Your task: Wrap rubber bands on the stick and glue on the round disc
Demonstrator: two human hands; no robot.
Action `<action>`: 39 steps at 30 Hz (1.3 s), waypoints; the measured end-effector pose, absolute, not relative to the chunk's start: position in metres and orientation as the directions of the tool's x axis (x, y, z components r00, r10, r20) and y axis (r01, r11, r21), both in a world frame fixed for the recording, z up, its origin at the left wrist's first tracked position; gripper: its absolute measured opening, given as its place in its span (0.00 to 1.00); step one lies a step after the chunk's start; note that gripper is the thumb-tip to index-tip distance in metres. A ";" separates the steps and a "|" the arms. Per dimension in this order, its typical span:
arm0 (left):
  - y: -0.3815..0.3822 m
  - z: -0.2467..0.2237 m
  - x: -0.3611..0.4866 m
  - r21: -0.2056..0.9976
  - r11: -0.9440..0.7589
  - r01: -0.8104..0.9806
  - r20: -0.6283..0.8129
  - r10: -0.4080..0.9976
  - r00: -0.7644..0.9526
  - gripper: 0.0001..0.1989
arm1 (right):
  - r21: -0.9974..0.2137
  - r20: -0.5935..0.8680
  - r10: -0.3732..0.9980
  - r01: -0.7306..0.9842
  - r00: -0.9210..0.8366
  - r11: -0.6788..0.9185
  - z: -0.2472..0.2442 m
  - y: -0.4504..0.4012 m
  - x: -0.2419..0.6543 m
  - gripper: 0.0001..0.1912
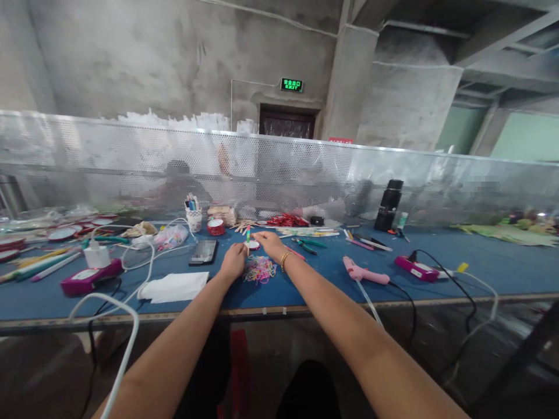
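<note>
Near the middle of the blue table (323, 279), my left hand (236, 259) is closed round the lower part of a small upright stick (248, 235) with green and white on it. My right hand (269, 244), with a gold bracelet at the wrist, reaches in from the right, its fingertips pinched together at the stick's side. Whether the right fingers grip the stick is too small to make out. Just below the hands lies a loose pile of coloured strings (260, 269). A small white disc with a red edge (254, 245) sits between the hands, partly hidden.
A phone (203, 252) and white cloth (174, 287) lie left. Behind are a pen cup (193, 219) and red-rimmed discs (215, 226). Green-handled pliers (305, 247), a pink glue gun (364, 272), a purple power strip (416, 269) and a black bottle (388, 205) stand or lie right.
</note>
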State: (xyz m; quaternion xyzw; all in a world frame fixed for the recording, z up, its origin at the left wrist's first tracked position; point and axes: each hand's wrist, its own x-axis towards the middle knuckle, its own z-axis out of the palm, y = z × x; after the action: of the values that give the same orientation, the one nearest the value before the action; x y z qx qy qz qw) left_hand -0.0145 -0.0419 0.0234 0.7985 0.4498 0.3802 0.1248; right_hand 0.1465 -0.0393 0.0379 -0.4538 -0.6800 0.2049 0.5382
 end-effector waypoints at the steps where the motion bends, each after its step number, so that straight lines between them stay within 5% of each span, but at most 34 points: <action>1: -0.042 0.024 -0.014 0.563 -0.566 0.602 0.490 0.815 0.309 0.17 | -0.807 0.526 0.850 0.317 0.001 0.499 0.036 -0.037 0.142 0.16; 5: -0.047 0.025 -0.009 0.642 -0.567 0.516 0.459 0.824 0.334 0.17 | -0.905 0.424 0.905 0.027 -0.030 0.424 0.030 -0.039 0.135 0.19; 11: -0.050 0.024 -0.008 0.649 -0.583 0.489 0.460 0.813 0.357 0.17 | -0.959 0.258 0.965 -0.136 -0.049 0.249 0.031 -0.050 0.140 0.20; 18: -0.054 0.025 -0.009 0.495 -0.632 0.596 0.410 0.775 0.481 0.13 | -0.897 0.242 0.965 -0.358 0.096 0.261 0.041 -0.049 0.157 0.19; 24: -0.059 0.031 -0.017 0.471 -0.555 0.685 0.586 0.778 0.227 0.14 | -0.922 0.279 0.947 -0.232 0.159 0.310 0.042 -0.051 0.159 0.19; 32: -0.057 0.031 -0.018 0.790 -0.487 0.373 0.422 0.873 0.246 0.15 | -0.918 0.396 0.913 0.007 0.100 0.398 0.041 -0.055 0.147 0.18; 39: -0.064 0.036 -0.015 0.910 -0.386 0.154 0.340 0.904 0.258 0.20 | -0.913 0.401 0.915 0.102 0.039 0.395 0.054 -0.079 0.134 0.13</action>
State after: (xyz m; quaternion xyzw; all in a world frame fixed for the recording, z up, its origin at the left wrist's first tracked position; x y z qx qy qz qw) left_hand -0.0145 -0.0635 0.0362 0.6861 0.3859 0.4712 0.3979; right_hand 0.1337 -0.0786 0.0545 -0.4247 -0.5989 0.3492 0.5823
